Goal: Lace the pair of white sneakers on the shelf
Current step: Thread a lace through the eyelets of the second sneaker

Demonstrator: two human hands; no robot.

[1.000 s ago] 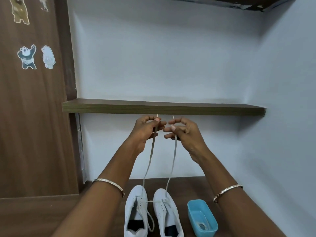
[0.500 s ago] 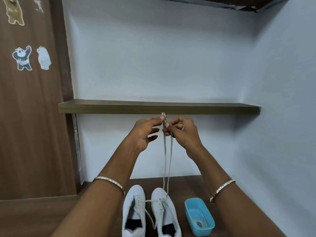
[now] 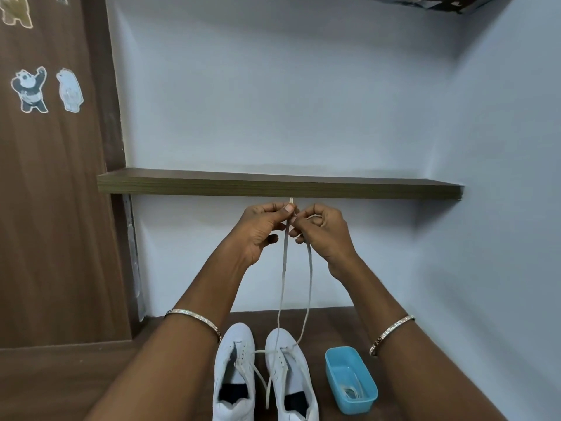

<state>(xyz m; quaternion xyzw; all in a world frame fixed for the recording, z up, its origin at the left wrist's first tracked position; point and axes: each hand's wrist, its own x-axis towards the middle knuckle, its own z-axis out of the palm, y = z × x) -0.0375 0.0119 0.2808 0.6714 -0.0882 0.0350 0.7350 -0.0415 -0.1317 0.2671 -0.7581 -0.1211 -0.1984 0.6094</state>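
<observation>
Lace [image 3: 283, 268]: ends pinched side by side, one in left hand [image 3: 258, 229], one in right hand [image 3: 324, 232] | axis: near-vertical, down to right-side sneaker [image 3: 291, 378] on shelf [image 3: 334, 326], directly below | both hands equally near

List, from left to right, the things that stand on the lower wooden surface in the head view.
left white sneaker → right white sneaker → blue tub
</observation>
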